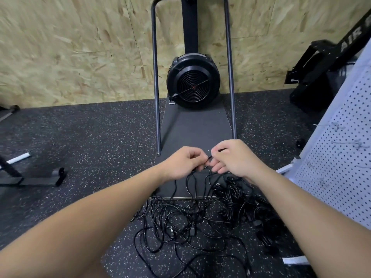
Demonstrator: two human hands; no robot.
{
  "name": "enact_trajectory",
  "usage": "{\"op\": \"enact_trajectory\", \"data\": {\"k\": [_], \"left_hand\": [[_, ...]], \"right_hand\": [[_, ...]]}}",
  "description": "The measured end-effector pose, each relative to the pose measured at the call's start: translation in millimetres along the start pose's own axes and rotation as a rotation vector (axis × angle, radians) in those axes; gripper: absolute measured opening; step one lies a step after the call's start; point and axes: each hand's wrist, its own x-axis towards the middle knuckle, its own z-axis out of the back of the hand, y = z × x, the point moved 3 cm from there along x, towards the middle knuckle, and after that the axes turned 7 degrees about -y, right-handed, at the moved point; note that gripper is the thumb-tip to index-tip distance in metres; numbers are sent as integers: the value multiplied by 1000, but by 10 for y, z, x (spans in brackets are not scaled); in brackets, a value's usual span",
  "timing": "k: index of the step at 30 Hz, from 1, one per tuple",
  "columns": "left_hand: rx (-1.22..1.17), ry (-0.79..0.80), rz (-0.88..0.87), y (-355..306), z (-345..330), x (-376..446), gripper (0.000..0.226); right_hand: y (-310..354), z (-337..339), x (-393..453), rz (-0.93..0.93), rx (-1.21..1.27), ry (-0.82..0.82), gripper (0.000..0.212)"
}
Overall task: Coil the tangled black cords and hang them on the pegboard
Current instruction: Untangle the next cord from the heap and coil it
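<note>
Both arms reach forward, hands close together above the near end of a dark platform [192,127]. Left hand [183,162]: fingers curled, pinching a strand of black cord between thumb and forefinger. Right hand [233,157]: fingers also curled, thumb and forefinger gripping the same strand just beside the left fingers; the lower fingers [217,167] are tucked under. The two sets of fingertips nearly touch.

From the pinch point several strands drop straight below the fingers into the tangled black cords [192,217], a loose heap spread on the speckled rubber floor [90,137] and lapping over the platform's near edge. Below and to the right of the right fingers lies a denser bundled clump [232,197]. Plug ends [193,231] show in the heap.

Well to the right of the fingers stands the white pegboard [341,147], tilted in view, with small wire hooks on its face.

Beyond the fingers, at the platform's far end, sits a round black fan housing [193,86] between two upright metal rails [155,77], against a chipboard wall [70,47].
</note>
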Motion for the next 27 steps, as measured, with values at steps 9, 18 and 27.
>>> {"op": "enact_trajectory", "data": {"k": [9,18,27], "left_hand": [[-169,-48,-60,-539,393,-577,34],[-491,-236,-105,-764,674,-902,30],[-154,15,-121,-780,313,-1091,43]], "right_hand": [[429,138,-448,352,-423,-61,15],[750,326,-880,208,395,74,30],[963,140,-705,73,889,37,40]]}}
